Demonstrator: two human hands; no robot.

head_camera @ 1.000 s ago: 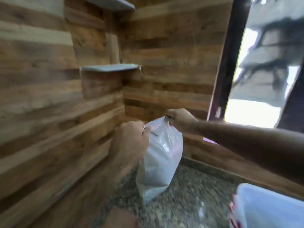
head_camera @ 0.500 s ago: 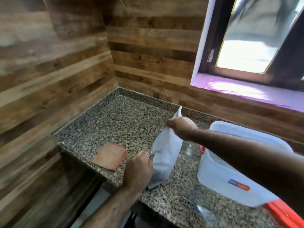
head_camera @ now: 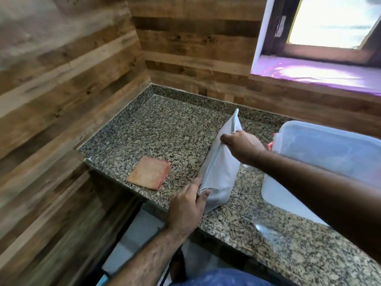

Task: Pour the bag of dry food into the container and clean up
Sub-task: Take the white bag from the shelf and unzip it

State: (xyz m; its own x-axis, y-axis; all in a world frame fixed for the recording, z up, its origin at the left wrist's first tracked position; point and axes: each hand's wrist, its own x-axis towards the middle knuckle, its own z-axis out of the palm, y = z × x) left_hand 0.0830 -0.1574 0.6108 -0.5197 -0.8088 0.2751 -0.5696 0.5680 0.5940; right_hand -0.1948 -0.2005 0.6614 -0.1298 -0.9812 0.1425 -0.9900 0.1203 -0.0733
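The bag (head_camera: 221, 168) of dry food stands on the speckled granite counter (head_camera: 165, 129), a white pouch with a pale blue zip line running along its top edge, leaning a little toward the wooden wall (head_camera: 61, 79). It sits near the counter's front edge. The right hand (head_camera: 240, 146) reaches across from the far side of the bag and pinches its top edge partway along the zip line. The left hand (head_camera: 188, 205) is at the bag's near lower corner, fingers curled round that end of the top edge; something small and shiny shows at the fingertips, perhaps a zip pull, though the view is too soft to be sure.

Just to the right of the bag stands the container (head_camera: 321, 149), a large translucent white plastic tub with a bit of red showing at its near side, touching or almost touching the right forearm. To the left of the bag, apart from it, a folded orange-pink cloth (head_camera: 149, 175) lies flat by the counter's edge. Beyond the bag, a window (head_camera: 329, 21) glows bright above a purple-tinted sill (head_camera: 313, 73).
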